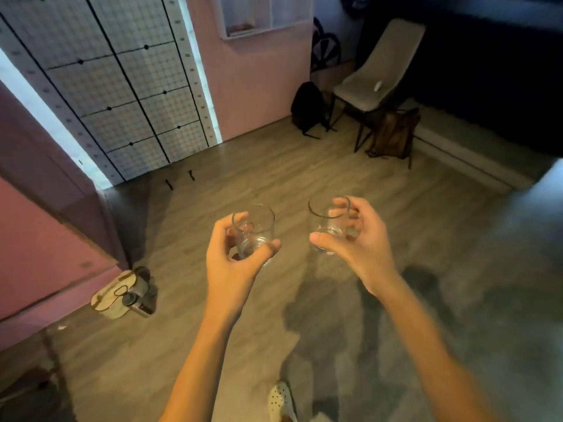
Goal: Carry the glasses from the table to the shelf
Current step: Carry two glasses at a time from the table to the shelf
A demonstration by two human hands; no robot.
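My left hand (233,257) is closed around 1 clear glass tumbler (254,234), thumb across its lower front and fingers wrapped behind; my right hand (353,236) grips a 2nd tumbler (327,225) the same way, thumb low on the near side, fingertips (341,202) curled over the far rim. Both glasses are short, straight-walled cylinders with thick bases, and I see nothing inside either. They tilt slightly away from me and stay apart, held out over the wood-grain plank floor (243,166), not resting on anything. My forearms are bare.

Ahead at the floor's far left edge stands a white wire-grid panel (122,86), crossed by dark bars and framed by pale lit strips. Pink walls (249,80) flank it, and high on the far one I see a white box shelf (265,16) with something blurred in its left compartment. In the far right corner sits a beige padded chair (377,74) on thin black metal legs; a black backpack (307,108) slumps just to its left and a brown bag (394,135) leans against its front legs. Near the left wall's base lies a pale flat object with a grey cylindrical part (128,295); I cannot tell what it is. A white perforated shoe (281,400) shows at the bottom edge.
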